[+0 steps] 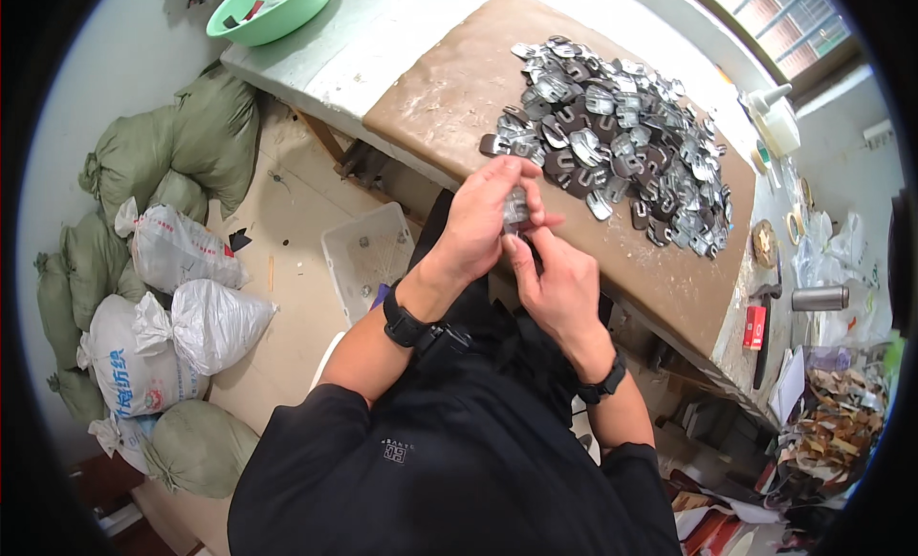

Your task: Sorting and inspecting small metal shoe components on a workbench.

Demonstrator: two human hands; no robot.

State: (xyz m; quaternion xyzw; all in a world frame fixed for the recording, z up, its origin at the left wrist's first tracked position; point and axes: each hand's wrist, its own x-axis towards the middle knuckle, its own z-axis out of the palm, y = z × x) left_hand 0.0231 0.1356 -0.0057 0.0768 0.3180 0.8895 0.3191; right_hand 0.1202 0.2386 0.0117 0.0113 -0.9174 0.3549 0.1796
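My left hand [475, 217] is curled round a small clear plastic piece [516, 208], above the near edge of the table. The piece looks ridged or slotted, but the fingers cover part of it. Close beside it, my right hand [561, 283] is closed, with thumb and forefinger pinched at the piece's lower end. Whether a second small part sits in that pinch, I cannot make out. Just beyond my hands spreads a large heap of small slotted pieces [622, 126], some dark brown and some clear or silvery.
The heap lies on a brown sheet [440, 78] over the white table. A green basin [277, 16] stands far left, and a pale plastic crate [368, 255] is on the floor below. Full sacks [215, 135] line the left wall. A hammer [763, 350], red box [754, 327] and metal cylinder [819, 299] lie right.
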